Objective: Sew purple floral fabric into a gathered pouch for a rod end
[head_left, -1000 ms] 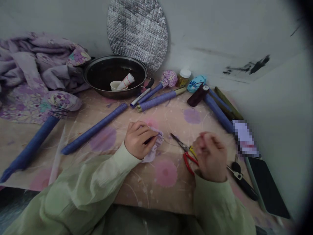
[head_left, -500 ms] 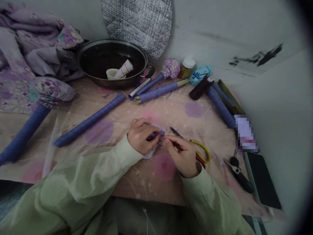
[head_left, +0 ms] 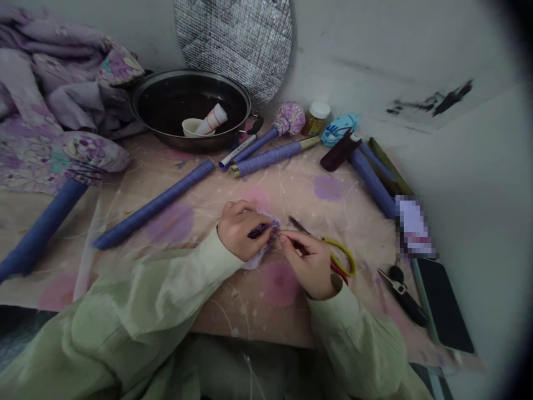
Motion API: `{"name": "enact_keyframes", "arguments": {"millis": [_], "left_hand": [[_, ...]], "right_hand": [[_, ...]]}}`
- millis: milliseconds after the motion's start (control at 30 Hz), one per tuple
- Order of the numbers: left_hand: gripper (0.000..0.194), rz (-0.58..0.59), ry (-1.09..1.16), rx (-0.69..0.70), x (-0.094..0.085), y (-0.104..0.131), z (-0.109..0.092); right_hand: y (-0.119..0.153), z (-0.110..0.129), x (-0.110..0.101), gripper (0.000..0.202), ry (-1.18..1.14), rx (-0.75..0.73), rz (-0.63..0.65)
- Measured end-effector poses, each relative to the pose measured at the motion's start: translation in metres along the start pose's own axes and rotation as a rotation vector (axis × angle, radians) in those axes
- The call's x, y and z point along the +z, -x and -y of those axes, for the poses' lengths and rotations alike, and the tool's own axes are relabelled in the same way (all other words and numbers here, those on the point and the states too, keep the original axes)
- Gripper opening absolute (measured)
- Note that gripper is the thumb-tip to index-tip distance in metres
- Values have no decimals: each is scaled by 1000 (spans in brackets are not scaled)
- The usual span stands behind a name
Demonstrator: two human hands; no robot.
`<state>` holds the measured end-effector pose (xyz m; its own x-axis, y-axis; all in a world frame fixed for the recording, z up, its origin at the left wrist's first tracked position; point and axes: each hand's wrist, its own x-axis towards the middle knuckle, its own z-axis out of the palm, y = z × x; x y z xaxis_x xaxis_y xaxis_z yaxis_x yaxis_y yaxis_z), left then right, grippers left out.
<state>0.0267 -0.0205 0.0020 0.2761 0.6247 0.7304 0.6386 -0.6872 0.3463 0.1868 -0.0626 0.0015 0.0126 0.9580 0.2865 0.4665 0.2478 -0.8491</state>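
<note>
My left hand (head_left: 238, 229) is closed around a bunched piece of light purple cloth (head_left: 255, 262), whose edges stick out above and below the fingers. Something dark purple (head_left: 257, 230), perhaps wound thread, shows between its thumb and fingers. Meeting it from the right, my right hand (head_left: 313, 265) pinches thumb and forefinger together at the gathered part of the cloth. What those fingertips grip is too small to make out. Scissors (head_left: 348, 260) with yellow and red handles lie partly under and behind my right hand, blades pointing up and left.
A black pan (head_left: 145, 119) holding a cup stands at the back. Blue-wrapped sticks (head_left: 156, 205), a marker (head_left: 238, 152), a dark thread spool (head_left: 338, 153) and a lidded jar (head_left: 317, 118) lie around. On the right are keys (head_left: 400, 289) and a phone (head_left: 444, 305).
The view has shifted very slightly, and things on the right appear a little further left. Both hands keep nearly the same place and grip on the cloth.
</note>
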Motion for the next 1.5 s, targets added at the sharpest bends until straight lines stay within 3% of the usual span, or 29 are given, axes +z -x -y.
{"name": "enact_keyframes", "arguments": {"millis": [400, 733, 1100, 1500], "left_hand": [[8, -3, 7, 16, 1, 0, 0], [5, -18, 36, 48, -1, 1, -2], [7, -38, -35, 158, -3, 0, -6], [9, -46, -40, 170, 0, 4, -6]], "right_hand": [[0, -2, 1, 14, -40, 19, 5], [4, 2, 6, 19, -145, 129, 44], [3, 1, -1, 15, 2, 44, 10], [0, 2, -2, 25, -218, 218, 145]]}}
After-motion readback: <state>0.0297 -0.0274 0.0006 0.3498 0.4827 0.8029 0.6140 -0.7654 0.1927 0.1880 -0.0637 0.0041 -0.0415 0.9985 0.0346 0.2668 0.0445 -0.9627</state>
